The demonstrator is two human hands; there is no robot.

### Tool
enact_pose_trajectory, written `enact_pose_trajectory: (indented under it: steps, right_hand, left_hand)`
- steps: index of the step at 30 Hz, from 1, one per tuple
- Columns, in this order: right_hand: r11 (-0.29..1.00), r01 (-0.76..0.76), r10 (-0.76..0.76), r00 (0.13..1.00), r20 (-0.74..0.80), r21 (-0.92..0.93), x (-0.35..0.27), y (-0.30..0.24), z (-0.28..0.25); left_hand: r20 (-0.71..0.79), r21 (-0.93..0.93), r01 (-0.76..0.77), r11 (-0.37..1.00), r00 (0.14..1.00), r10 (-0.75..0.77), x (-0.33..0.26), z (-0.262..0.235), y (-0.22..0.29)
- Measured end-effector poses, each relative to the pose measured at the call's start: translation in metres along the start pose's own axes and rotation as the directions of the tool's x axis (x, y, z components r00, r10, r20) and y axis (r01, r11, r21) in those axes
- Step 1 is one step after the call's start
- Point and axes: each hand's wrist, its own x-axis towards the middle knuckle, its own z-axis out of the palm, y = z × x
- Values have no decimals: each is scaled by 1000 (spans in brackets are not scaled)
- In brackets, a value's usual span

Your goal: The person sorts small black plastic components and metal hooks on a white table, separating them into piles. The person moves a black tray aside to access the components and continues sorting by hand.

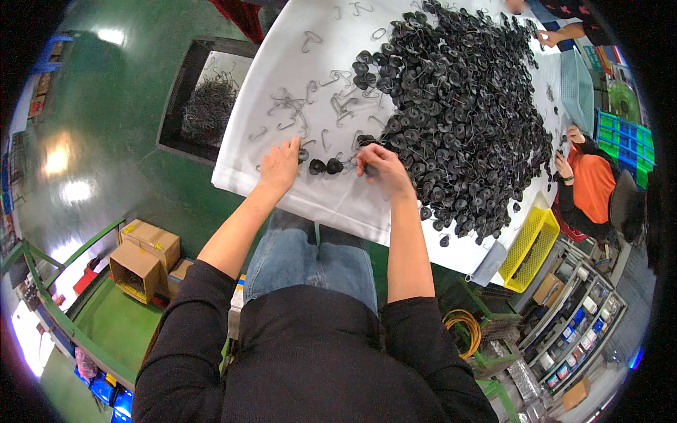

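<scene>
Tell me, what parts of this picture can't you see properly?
Head view only:
- Right hand: its fingertips curl under, hiding whether they pinch a black piece.
- Left hand: its palm faces down, covering what lies beneath.
- Wire hooks: too small for their exact shape.
- Black pile: cut off at the top edge.

A factory floor or assembly workshop — glossy green-painted floor (120,106), a white-covered worktable (338,204) heaped with small black parts (465,120) and loose wire hooks (310,106). Cardboard cartons (144,257), a yellow crate (532,247) and a bin of wire pieces (208,106) around it, with another seated worker (592,180) (orange top) alongside — plus storage racks (571,310) at lower right.
</scene>
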Motion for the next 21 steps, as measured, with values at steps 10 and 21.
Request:
enact_pose_trajectory:
  steps: [10, 21]
  right_hand:
    - [786, -2, -106, 985, -138, -618, 25, 45, 22]
    - [996, -74, 79, 992, 95, -55, 17, -1, 14]
  left_hand:
    - [305, -950, 313, 1, 923, 236, 1, -42, -29]
    - [144, -849, 221, 481, 971, -190, 4, -20, -36]
